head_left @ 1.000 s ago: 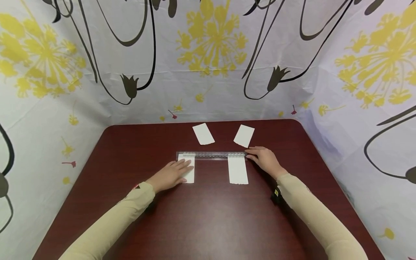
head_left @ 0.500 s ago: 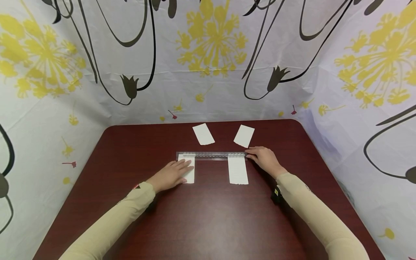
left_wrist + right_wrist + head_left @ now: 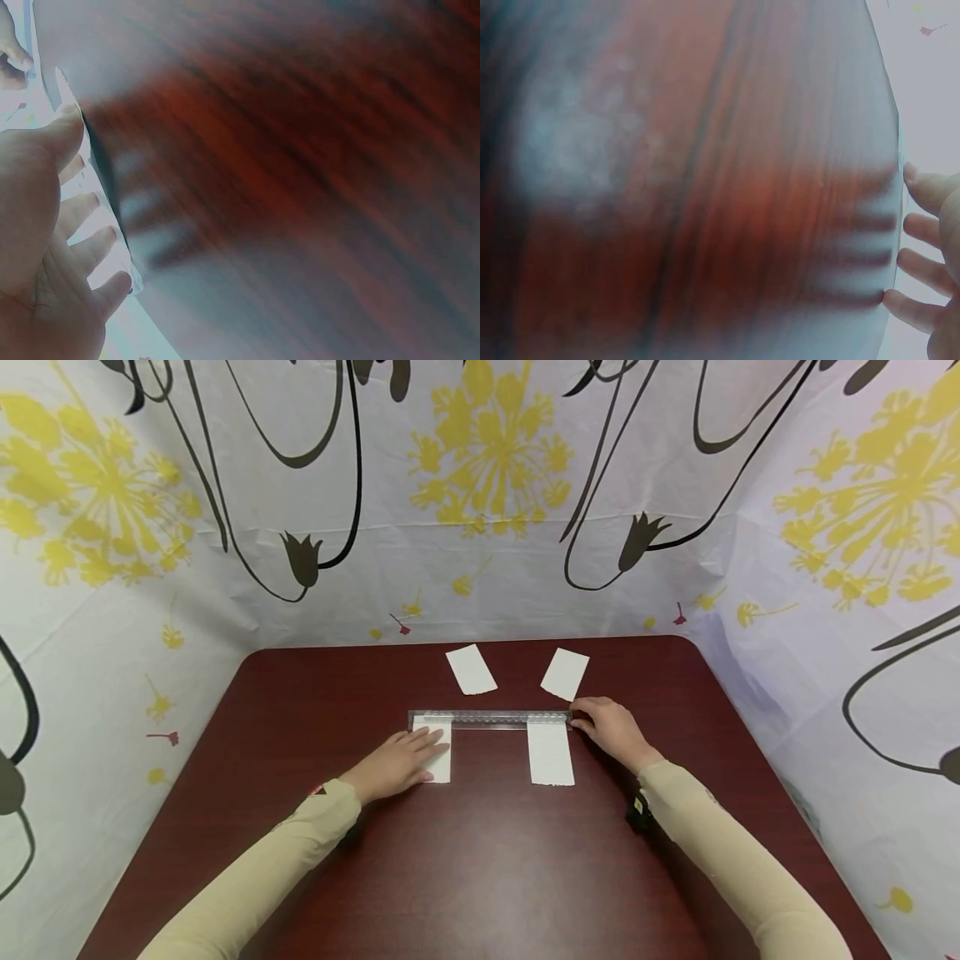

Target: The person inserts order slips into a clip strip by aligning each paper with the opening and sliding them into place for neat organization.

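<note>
In the head view a clear plastic ruler lies crosswise on the table, over the far ends of two white paper strips. My left hand rests with spread fingers on the left strip; the left wrist view shows the fingers fairly straight over the pale paper. The right strip lies flat under the ruler's other end, its near edge ragged. There my right hand holds the ruler's right tip between thumb and index finger. Its fingers show at the edge of the right wrist view, where the ruler is unclear.
Two more white paper pieces, one on the left and one on the right, lie tilted beyond the ruler. The dark red-brown table has rounded far corners. A patterned white cloth hangs behind it and along both sides.
My right index fingertip has drawn back slightly to the right at the ruler's end. The left hand, the ruler and the papers stay in place.
</note>
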Motion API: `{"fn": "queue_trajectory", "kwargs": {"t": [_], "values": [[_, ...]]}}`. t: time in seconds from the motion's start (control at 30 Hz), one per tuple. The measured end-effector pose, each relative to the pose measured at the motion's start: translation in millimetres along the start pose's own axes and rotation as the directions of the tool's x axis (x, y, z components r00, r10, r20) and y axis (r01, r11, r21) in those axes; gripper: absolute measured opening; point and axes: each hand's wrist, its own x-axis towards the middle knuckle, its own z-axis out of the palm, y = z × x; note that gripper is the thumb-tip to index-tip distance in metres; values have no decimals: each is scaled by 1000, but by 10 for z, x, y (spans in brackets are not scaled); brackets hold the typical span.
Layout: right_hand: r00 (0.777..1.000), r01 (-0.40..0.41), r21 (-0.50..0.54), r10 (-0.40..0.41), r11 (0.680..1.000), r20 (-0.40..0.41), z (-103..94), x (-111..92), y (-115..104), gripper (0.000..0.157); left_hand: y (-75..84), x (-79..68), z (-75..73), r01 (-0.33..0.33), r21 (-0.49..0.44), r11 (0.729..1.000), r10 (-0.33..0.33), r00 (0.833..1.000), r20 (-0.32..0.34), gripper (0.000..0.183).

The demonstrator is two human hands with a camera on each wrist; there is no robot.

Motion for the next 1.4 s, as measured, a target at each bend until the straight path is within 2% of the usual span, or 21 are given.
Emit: {"fn": "queue_trajectory", "kwargs": {"t": [0.37, 0.63, 0.97, 1.4], "values": [[1000, 20, -23, -21, 1000, -16, -34, 36, -3, 26, -20, 23, -23, -2, 9, 1000, 2, 1000, 0, 56], [1000, 20, -10, -20, 1000, 1, -38, 20, -23, 26, -15, 21, -6, -1, 7, 1000, 1, 1000, -1, 56], [999, 33, 6, -33, 999, -25, 1, -1, -17, 23, 6, 15, -7, 9, -8, 1000, -9, 1000, 12, 56], [999, 36, 10, -36, 999, -16, 6, -4, -2, 23, 5, 18, 5, 13, -15, 1000, -13, 1000, 11, 56]]}}
